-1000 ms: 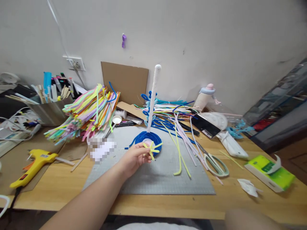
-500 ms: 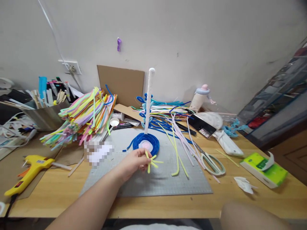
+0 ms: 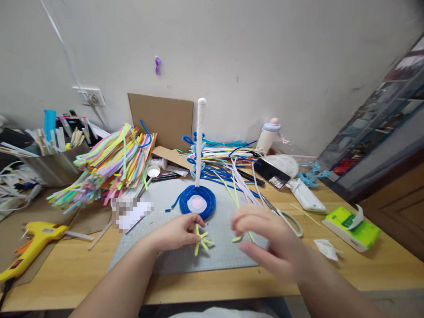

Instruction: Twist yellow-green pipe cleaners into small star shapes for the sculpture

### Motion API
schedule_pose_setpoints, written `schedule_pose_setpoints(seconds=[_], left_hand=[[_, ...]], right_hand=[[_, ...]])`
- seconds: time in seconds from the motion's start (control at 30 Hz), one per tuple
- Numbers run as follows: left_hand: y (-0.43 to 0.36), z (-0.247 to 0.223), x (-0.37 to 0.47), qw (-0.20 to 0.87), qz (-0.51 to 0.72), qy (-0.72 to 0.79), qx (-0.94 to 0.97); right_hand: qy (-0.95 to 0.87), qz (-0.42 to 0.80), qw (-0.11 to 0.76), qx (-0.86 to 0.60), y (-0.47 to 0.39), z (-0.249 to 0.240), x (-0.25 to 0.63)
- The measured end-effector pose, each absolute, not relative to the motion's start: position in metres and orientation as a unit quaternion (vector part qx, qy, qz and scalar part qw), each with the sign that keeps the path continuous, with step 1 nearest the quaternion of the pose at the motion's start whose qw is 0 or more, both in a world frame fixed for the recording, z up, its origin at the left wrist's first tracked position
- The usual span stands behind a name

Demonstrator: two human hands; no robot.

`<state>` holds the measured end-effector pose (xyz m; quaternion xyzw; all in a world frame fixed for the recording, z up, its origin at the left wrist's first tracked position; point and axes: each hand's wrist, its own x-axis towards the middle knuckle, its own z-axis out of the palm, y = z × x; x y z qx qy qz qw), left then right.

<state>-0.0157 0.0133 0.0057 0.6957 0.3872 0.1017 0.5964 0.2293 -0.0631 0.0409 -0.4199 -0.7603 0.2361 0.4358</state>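
Observation:
Pinched in my left hand is a small bundle of yellow pipe cleaners, its short arms splayed like a star. My right hand is blurred, with thumb and fingers apart and nothing visible between them; it hovers over the right part of the grey cutting mat. Beyond my left hand lies a coiled blue pipe-cleaner disc with a pale pink and white centre. A white fuzzy stick stands upright at its back edge. Long yellow pipe cleaners lie partly hidden behind my right hand.
A yellow glue gun lies at the left, near a big bundle of coloured pipe cleaners. Scissors, a phone, a tissue pack and a crumpled tissue are on the right. Cardboard leans against the wall.
My right hand has come up from the lower right edge to above the mat. My left hand, still holding the yellow bundle, sits slightly lower and farther left. The view has shifted a little.

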Motion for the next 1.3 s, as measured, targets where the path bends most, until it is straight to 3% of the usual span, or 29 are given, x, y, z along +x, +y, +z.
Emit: schedule_pose_setpoints(seconds=[0.1, 0.17, 0.4, 0.5, 0.7, 0.87, 1.0, 1.17, 1.3], left_hand=[[0.013, 0.003, -0.023, 0.525, 0.056, 0.417, 0.74], [0.009, 0.003, -0.028, 0.46, 0.069, 0.448, 0.763], [-0.014, 0.027, -0.029, 0.17, 0.133, 0.519, 0.827], [-0.017, 0.032, -0.02, 0.117, 0.111, 0.479, 0.863], [-0.012, 0.019, -0.007, 0.146, 0.032, 0.369, 0.917], [-0.01, 0.015, -0.006, 0.165, 0.069, 0.358, 0.916], [-0.007, 0.031, 0.001, 0.274, 0.237, 0.38, 0.851], [0.001, 0.038, 0.016, 0.545, 0.384, 0.394, 0.633], [0.004, 0.024, 0.02, 0.602, 0.43, 0.383, 0.554]], right_hand=[[-0.863, 0.203, 0.214, -0.41, -0.052, 0.034, 0.236], [-0.878, 0.162, 0.135, -0.429, -0.047, 0.023, 0.243], [-0.875, 0.143, 0.114, -0.448, -0.04, -0.007, 0.25], [-0.885, 0.14, 0.135, -0.422, -0.036, -0.001, 0.244], [-0.896, 0.065, 0.199, -0.392, -0.024, 0.042, 0.227], [-0.872, 0.0, 0.296, -0.39, -0.016, 0.058, 0.217], [-0.823, 0.111, 0.374, -0.412, -0.016, 0.047, 0.203], [-0.719, 0.268, 0.474, -0.432, -0.02, 0.03, 0.183], [-0.62, 0.429, 0.497, -0.43, -0.021, 0.019, 0.173]])
